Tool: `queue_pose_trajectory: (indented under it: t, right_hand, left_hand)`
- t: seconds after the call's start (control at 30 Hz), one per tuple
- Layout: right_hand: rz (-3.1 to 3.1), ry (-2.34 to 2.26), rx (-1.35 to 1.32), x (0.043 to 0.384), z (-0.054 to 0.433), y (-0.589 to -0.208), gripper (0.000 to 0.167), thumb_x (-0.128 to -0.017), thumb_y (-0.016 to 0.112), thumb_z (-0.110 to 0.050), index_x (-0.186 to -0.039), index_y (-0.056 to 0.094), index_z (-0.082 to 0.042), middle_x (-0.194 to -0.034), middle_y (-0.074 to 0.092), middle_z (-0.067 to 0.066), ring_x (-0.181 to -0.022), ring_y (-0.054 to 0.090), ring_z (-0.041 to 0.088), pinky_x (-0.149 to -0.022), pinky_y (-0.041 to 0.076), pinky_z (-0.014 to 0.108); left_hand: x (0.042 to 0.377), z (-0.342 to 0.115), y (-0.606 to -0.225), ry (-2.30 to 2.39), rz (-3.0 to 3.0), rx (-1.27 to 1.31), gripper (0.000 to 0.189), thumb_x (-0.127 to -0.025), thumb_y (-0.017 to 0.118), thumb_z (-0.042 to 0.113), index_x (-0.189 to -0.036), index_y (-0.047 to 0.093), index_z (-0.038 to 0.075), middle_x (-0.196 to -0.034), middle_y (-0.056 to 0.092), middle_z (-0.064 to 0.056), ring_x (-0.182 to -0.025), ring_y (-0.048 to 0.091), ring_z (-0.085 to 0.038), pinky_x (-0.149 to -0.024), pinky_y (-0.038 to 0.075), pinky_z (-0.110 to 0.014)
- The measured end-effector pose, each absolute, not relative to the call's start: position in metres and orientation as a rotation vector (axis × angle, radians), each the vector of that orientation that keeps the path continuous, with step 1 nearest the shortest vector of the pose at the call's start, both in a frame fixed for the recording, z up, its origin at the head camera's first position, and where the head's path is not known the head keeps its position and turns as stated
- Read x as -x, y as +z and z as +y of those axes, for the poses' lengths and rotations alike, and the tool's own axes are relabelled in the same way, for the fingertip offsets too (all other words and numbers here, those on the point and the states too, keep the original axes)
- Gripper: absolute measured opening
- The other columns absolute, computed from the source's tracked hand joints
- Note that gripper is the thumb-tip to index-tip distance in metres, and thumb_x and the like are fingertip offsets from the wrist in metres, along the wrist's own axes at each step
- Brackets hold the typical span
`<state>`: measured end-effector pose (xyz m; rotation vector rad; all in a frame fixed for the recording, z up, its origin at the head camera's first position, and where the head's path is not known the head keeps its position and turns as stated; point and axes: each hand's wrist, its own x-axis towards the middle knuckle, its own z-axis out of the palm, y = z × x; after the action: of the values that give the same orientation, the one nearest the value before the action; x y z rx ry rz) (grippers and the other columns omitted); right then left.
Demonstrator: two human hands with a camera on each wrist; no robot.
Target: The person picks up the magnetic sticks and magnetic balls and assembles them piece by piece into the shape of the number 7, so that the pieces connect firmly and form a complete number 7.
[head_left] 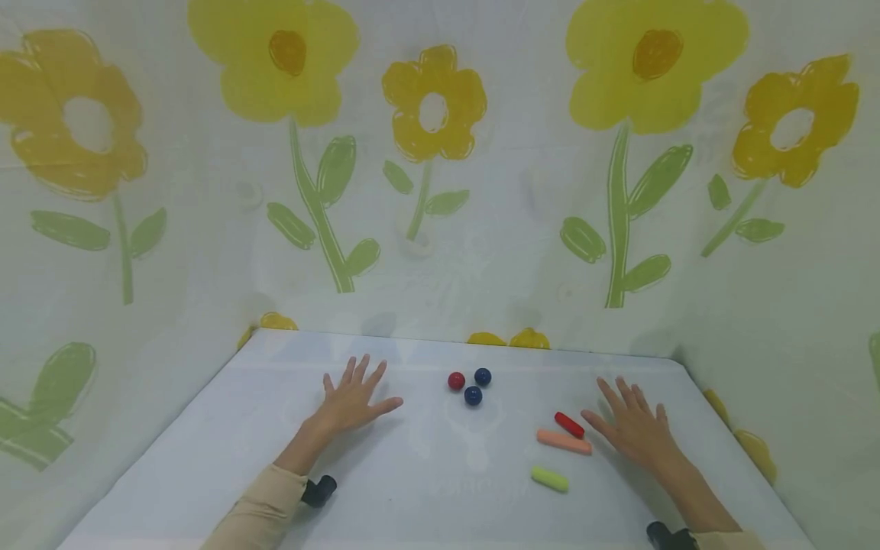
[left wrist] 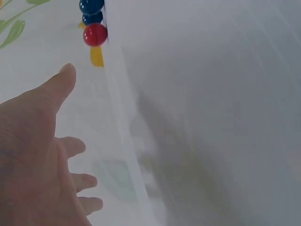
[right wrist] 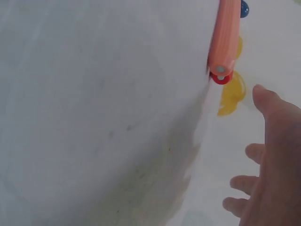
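My left hand [head_left: 351, 402] hovers over the left part of the white table, fingers spread and holding nothing. To its right sit a glossy red ball [head_left: 456, 381] and two dark blue balls, one farther back [head_left: 483, 376] and one nearer [head_left: 473, 396]. On the other side, my right hand [head_left: 635, 429] is spread in the same way above the table, also holding nothing. Just left of its thumb lie a short red stick [head_left: 569, 425] and a longer salmon stick [head_left: 564, 441]. Nearer the front is a yellow-green stick [head_left: 549, 479]. In the right wrist view the salmon stick [right wrist: 225, 37] overlaps the red one.
A white table [head_left: 412, 489] with rounded back corners carries everything. Behind it and along both sides hangs a pale cloth [head_left: 509, 252] printed with yellow flowers and green leaves. Dark wrist devices [head_left: 319, 491] sit at both sleeves.
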<state>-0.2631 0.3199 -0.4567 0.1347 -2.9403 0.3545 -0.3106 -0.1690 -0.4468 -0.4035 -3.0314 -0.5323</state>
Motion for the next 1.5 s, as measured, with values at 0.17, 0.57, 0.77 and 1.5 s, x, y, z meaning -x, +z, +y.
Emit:
queue_pose_trajectory:
  t: [0.17, 0.57, 0.77, 1.5]
  right_hand:
    - [-2.980, 0.317, -0.169, 0.265, 0.310, -0.453, 0.081, -0.093, 0.050, -0.063, -0.149, 0.037, -0.006, -0.149, 0.038, 0.031, -0.134, 0.037, 0.053, -0.096, 0.029, 0.079]
    - [-3.098, 0.415, -0.202, 0.266, 0.284, -0.440, 0.059, -0.096, 0.057, -0.044, -0.139, 0.053, -0.003, -0.131, 0.058, 0.028, -0.117, 0.056, 0.045, -0.088, 0.050, 0.062]
    - [-3.104, 0.469, -0.222, 0.268, 0.272, -0.433, 0.050, -0.092, 0.067, -0.036, -0.128, 0.063, -0.002, -0.113, 0.070, 0.015, -0.096, 0.066, 0.027, -0.074, 0.056, 0.044]
    - [-3.040, 0.526, -0.327, 0.272, 0.265, -0.436, 0.018, -0.083, 0.076, -0.015, -0.099, 0.074, -0.006, -0.085, 0.071, 0.000, -0.074, 0.061, 0.012, -0.069, 0.054, 0.036]
  left_hand:
    - [0.313, -0.152, -0.445, -0.543, -3.002, 0.469, 0.087, -0.087, 0.058, 0.064, -0.155, 0.029, 0.019, -0.162, 0.020, -0.021, -0.150, 0.009, -0.045, -0.108, 0.007, -0.078]
    - [0.316, -0.105, -0.442, -0.523, -2.967, 0.641, 0.080, -0.087, 0.064, 0.058, -0.151, 0.037, 0.019, -0.152, 0.041, -0.018, -0.140, 0.038, -0.041, -0.110, 0.033, -0.064]
    - [0.318, -0.089, -0.442, -0.579, -2.960, 0.698, 0.075, -0.088, 0.067, 0.052, -0.149, 0.040, 0.020, -0.145, 0.049, -0.015, -0.131, 0.048, -0.036, -0.105, 0.042, -0.057]
    - [0.325, -0.054, -0.440, -0.880, -2.935, 0.729, 0.049, -0.085, 0.076, 0.031, -0.128, 0.061, 0.014, -0.108, 0.064, -0.007, -0.093, 0.060, -0.016, -0.080, 0.054, -0.028]
